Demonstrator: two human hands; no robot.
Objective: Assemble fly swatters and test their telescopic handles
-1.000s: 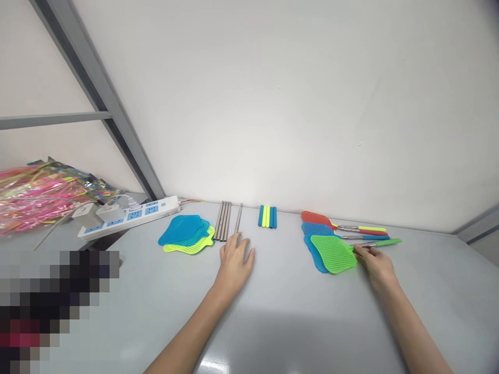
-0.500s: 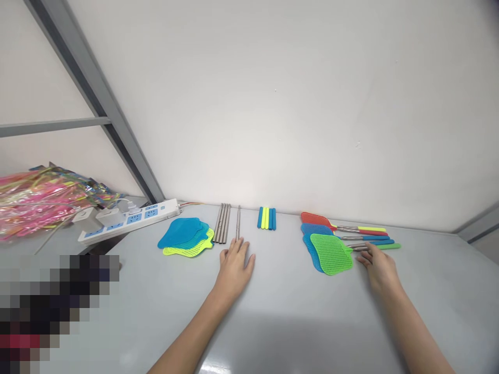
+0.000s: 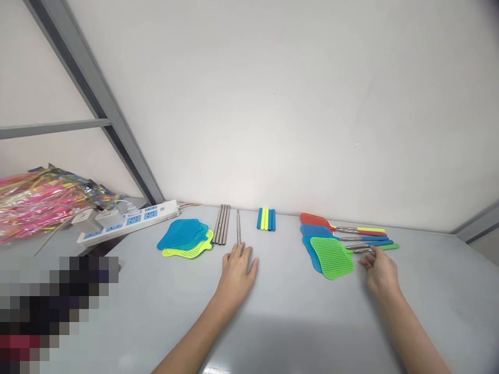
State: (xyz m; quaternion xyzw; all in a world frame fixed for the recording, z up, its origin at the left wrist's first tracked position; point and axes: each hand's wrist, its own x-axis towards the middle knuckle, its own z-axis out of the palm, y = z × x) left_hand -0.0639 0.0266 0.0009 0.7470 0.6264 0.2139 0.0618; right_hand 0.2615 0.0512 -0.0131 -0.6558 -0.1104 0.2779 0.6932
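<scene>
The left hand is palm down at the desk, fingers loosely spread; the lone rod lies straight ahead, its near end at the fingertips. The right hand has its fingers bent at the shaft of the green swatter; whether they pinch it, I cannot tell. That swatter's head lies left of this hand, overlapping a blue swatter.

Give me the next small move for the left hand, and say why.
I'd have the left hand pinch the lone metal rod and lift it: its spread fingers are at the rod's near end, and that rod lies apart from the grouped rods. The right hand is over at the green swatter.
</scene>
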